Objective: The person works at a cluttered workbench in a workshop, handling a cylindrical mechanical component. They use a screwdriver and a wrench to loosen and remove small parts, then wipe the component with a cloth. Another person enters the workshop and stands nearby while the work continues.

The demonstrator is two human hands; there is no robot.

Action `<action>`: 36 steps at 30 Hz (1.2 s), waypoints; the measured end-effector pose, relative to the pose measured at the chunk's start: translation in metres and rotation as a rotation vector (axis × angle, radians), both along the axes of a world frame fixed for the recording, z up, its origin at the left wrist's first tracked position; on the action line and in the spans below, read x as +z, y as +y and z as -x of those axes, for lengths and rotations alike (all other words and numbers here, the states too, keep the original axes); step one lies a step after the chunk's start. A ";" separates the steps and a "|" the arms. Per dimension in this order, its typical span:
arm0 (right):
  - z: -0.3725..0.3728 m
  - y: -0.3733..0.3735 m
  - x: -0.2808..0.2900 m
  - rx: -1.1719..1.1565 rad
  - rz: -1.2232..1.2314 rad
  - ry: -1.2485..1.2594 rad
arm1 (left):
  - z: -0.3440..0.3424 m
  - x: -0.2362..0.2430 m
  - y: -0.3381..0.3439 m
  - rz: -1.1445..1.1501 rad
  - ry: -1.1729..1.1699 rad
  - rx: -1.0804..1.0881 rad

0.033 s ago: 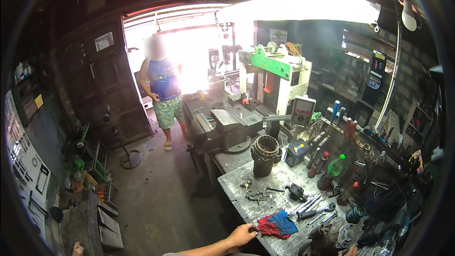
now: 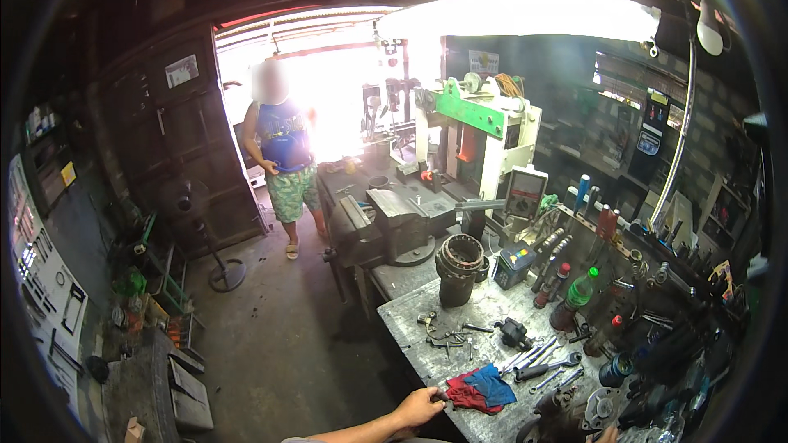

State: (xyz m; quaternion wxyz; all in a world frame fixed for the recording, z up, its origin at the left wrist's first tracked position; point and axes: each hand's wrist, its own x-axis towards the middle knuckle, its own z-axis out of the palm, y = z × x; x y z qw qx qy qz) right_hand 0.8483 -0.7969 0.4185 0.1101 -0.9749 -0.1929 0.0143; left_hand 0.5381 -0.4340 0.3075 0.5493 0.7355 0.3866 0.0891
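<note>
My left hand [image 2: 419,407] is at the near left edge of the metal-topped bench [image 2: 410,336], its fingers curled together. A small dark thing shows at the fingertips, too small to name. Just right of that hand lies a red cloth [image 2: 469,396] with a blue cloth [image 2: 491,385] over part of it. Of my right hand [image 2: 608,435] only a sliver shows at the lower edge, near a round metal flange [image 2: 603,407]; its fingers are hidden. Several wrenches [image 2: 538,354] and a dark metal part [image 2: 514,333] lie beyond the cloths.
A dark cylindrical housing [image 2: 460,271] stands at the bench's far end, near a large vise [image 2: 394,226]. Bottles, one with a green cap [image 2: 581,287], line the right side. A person [image 2: 281,148] stands by the bright doorway. A pedestal fan [image 2: 205,230] is on the left.
</note>
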 end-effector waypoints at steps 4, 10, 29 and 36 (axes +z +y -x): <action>0.002 0.005 0.002 0.023 -0.004 0.003 | 0.003 -0.002 -0.001 0.000 -0.018 0.020; 0.002 0.006 0.000 0.049 0.041 -0.027 | 0.005 -0.008 0.001 0.057 0.019 0.018; -0.001 -0.003 -0.021 0.080 0.039 -0.054 | 0.010 0.000 -0.004 0.027 -0.027 0.035; 0.007 0.004 -0.002 0.102 0.094 0.017 | 0.012 0.001 -0.004 0.008 -0.012 0.040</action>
